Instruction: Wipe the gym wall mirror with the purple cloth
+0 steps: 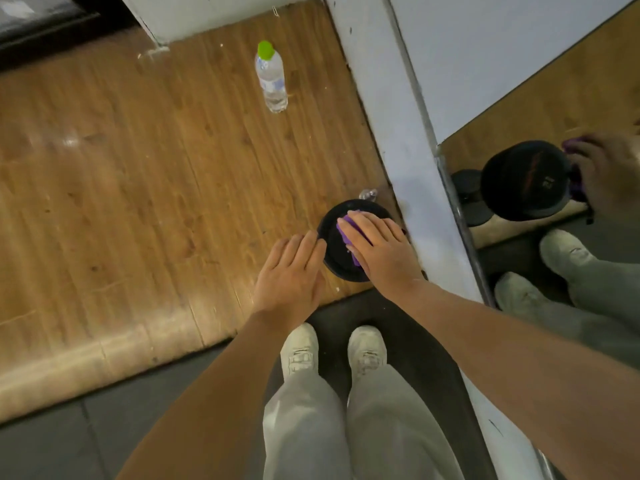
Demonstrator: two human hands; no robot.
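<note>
Head view: the right hand [375, 251] closes over the purple cloth [346, 233] lying on a black dumbbell [332, 251]; the left hand [291, 275] hovers flat, empty. Pickup seems underway; next, lift it to the mirror [554, 116] on the right.

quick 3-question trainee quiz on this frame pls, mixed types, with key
1. True or false: the right hand lies on the purple cloth.
2. What does the cloth rest on? A) the bottle B) the dumbbell C) the mirror
3. Fill in: the bottle's cap is ____.

Key:
1. True. The right hand covers most of the cloth; the left hand is open beside it, holding nothing.
2. B. The cloth sits on the dumbbell's black end, by the wall; the mirror is not yet touched.
3. Green.
</note>
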